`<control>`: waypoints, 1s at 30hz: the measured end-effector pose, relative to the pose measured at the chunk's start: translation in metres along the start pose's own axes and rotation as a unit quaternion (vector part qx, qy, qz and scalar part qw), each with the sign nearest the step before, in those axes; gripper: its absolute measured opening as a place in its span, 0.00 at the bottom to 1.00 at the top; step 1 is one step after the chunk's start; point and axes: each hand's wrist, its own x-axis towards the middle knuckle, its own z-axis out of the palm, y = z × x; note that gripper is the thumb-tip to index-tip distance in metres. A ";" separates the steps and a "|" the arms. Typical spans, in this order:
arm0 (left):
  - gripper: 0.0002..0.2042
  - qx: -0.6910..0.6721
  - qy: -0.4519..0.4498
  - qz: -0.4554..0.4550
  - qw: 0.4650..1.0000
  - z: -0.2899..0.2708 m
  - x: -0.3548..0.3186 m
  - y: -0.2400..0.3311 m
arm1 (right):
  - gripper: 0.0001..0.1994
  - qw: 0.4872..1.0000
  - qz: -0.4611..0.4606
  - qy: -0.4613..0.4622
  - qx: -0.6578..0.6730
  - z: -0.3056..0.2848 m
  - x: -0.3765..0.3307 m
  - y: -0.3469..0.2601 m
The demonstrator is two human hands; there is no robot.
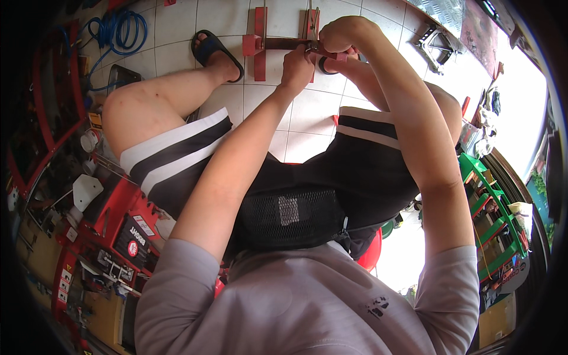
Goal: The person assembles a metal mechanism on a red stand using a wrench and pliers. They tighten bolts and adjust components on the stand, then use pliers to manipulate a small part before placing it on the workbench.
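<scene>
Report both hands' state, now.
Left hand: curled at the red metal frame; what it holds, if anything, cannot be told.
Right hand: curled above the frame's right side; its grip is hidden.

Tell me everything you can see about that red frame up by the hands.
The red frame looks like painted metal. It has two roughly parallel bars, a darker crosspiece joining them and a boxy block at the left. It apparently rests on white floor tiles. The left hand and right hand are at its right side, covering part; exactly what they grip is unclear.
</scene>
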 end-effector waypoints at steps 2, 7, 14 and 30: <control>0.06 0.021 0.000 0.009 1.000 -0.001 0.000 0.004 | 0.13 1.000 -0.001 0.001 -0.006 0.000 0.001 0.000; 0.08 0.039 0.005 0.040 0.998 -0.003 -0.003 0.005 | 0.12 1.000 -0.004 0.005 -0.009 0.001 0.002 0.001; 0.11 0.038 0.000 0.096 0.995 -0.003 -0.009 0.009 | 0.11 0.995 -0.097 0.003 0.020 -0.012 -0.037 0.001; 0.10 0.102 -0.064 0.129 0.984 -0.006 0.008 0.009 | 0.10 0.999 -0.023 -0.018 0.030 -0.015 -0.029 -0.007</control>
